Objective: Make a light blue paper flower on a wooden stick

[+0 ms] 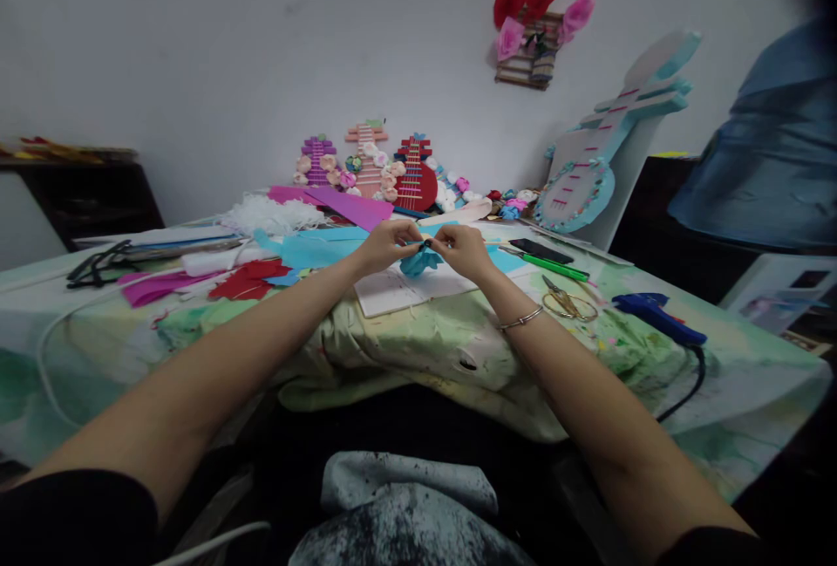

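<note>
Both my hands meet over the middle of the table. My left hand [385,245] and my right hand [463,249] each pinch the top of a small blue paper flower [418,262], which hangs just above a white sheet [398,291]. The fingers of both hands are closed on it. A thin bracelet circles my right wrist. Blue paper sheets [320,248] lie just behind my hands.
Scissors [568,300], a green pen [546,265], a black phone [540,249] and a blue glue gun [657,315] lie to the right. Red and pink paper scraps [245,281] lie left. Small craft guitars [411,173] stand at the back, a large one [595,169] at the right.
</note>
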A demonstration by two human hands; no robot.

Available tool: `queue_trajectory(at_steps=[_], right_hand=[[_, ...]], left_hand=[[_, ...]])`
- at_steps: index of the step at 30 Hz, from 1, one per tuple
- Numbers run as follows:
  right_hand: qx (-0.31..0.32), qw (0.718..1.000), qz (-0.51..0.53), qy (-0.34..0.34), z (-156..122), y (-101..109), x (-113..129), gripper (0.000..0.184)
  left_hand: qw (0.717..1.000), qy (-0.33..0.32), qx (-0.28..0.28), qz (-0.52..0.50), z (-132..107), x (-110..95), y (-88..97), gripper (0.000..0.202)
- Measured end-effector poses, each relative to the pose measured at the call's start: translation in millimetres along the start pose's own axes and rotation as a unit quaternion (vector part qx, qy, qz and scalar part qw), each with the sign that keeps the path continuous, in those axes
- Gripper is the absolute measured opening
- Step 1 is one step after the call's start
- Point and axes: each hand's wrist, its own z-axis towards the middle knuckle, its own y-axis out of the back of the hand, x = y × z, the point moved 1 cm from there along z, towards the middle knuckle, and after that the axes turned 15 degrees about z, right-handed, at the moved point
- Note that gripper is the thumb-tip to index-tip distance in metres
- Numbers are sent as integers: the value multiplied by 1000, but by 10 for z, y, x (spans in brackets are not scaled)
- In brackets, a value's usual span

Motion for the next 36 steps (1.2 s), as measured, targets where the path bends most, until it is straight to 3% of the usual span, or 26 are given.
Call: queue_trajectory(at_steps=[5,12,18,26,36], right_hand=[[12,1000,10,15,3,-1,9,14],[39,998,-35,27,-2,-14,39,25],[60,998,-2,6,11,-10,53,25],[2,997,-53,51,-5,-14,42,22],[18,997,-40,61,-11,-32,64,16]], left_hand=[[1000,-10,-4,9,-12,-16,-2,21],[1000,-12,-7,5,-13,-37,-2,25],[999,-22,-23,24,-19,-39,-1,24],[1000,-17,-20,1,-18,-35,-18,25],[999,-9,-2,-48,-11,-26,-46,23]])
